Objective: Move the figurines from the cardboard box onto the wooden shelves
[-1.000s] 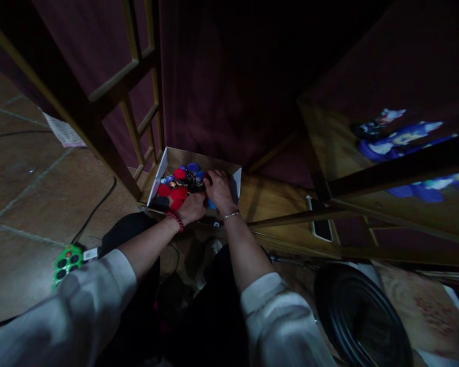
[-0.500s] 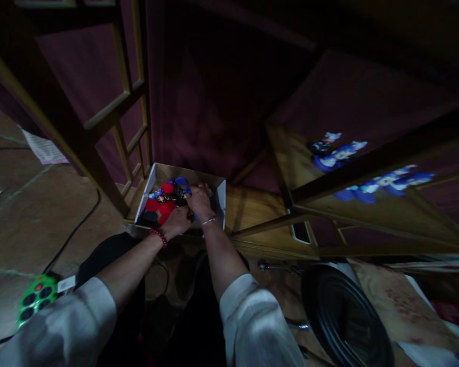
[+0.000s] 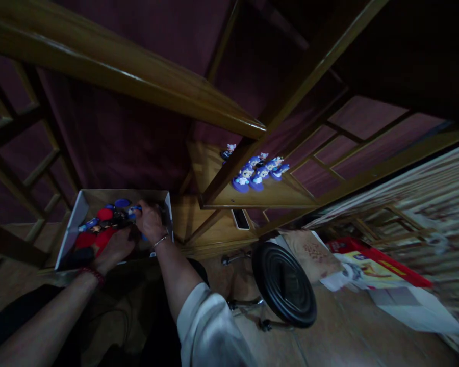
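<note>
Seeing both hands inside open box (image 3: 64, 239), at left end of low wooden shelf (image 3: 191, 211). Have right hand (image 3: 151, 221) near box's right wall, fingers bent at small blue piece (image 3: 133, 211), touching or just beside it; can't tell if clamped. Have left hand (image 3: 117, 245) low over near side, just right of red pieces (image 3: 104, 237); can't tell if fingers are apart or together. See blue disc (image 3: 122, 202) by far wall, beyond both hands.
</note>
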